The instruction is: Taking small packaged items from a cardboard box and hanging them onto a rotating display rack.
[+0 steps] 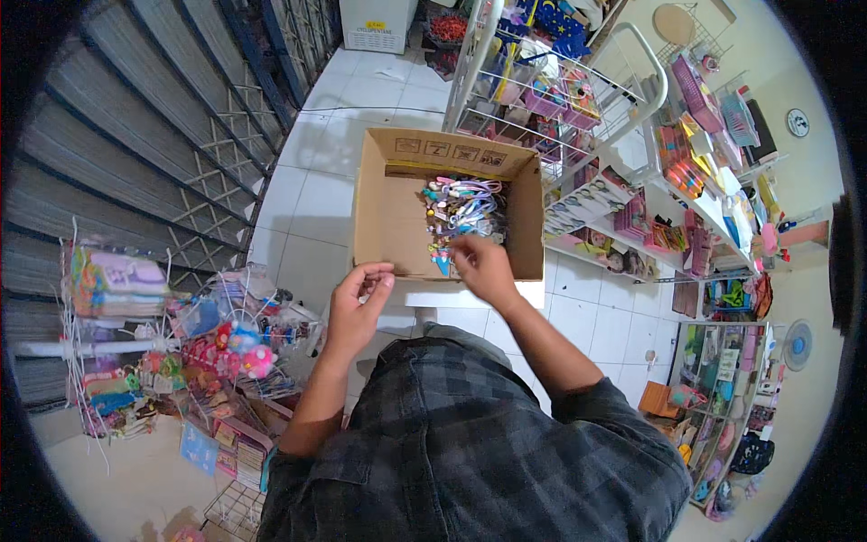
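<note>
An open cardboard box (pixel 406 237) stands before me on a white surface (pixel 440 295). Along its right half lies a pile of small colourful trinkets with looped straps (pixel 471 203). My right hand (pixel 482 266) is over the box's near right part, its fingers curled beside a small blue piece (pixel 443 263) at the pile's near end; whether it touches anything is unclear. At the box's near left corner is my left hand (pixel 364 298), fingers bent and thumb near them, with nothing visible in it.
A white wire rack (pixel 562 129) with baskets stands beyond the box to the right, shelves of goods (pixel 650 237) beside it. Hanging packaged goods (pixel 230 339) crowd the left. A folding metal gate (pixel 203 169) runs along the far left. A thin cable (pixel 379 108) crosses the tiled floor.
</note>
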A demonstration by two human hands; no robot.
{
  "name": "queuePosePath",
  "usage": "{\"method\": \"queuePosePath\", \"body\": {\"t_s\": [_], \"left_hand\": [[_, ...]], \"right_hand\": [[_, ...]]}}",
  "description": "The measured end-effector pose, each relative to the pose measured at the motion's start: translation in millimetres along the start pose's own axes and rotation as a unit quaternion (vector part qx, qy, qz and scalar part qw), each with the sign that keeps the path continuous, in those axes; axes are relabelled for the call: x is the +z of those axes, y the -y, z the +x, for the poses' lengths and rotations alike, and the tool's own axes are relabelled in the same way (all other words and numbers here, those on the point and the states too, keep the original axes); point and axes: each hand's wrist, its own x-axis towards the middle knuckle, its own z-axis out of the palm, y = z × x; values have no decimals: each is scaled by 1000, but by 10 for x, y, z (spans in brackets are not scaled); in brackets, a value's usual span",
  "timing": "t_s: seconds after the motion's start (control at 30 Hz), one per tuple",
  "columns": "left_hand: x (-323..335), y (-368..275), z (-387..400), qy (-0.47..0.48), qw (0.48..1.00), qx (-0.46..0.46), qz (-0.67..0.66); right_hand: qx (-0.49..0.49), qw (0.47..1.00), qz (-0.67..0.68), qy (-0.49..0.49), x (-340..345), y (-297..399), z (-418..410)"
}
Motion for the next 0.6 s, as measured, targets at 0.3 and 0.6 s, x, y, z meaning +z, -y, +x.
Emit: {"method": "queuePosePath", "body": {"t_s": [0.3,0.6], "left_hand": [[608,356,683,18,998,-50,34],[766,456,825,-14,998,-54,41]], "right_hand": [[28,890,-446,94,3,-1305,1527],[-8,843,-525,117,22,-1497,1729]]}}
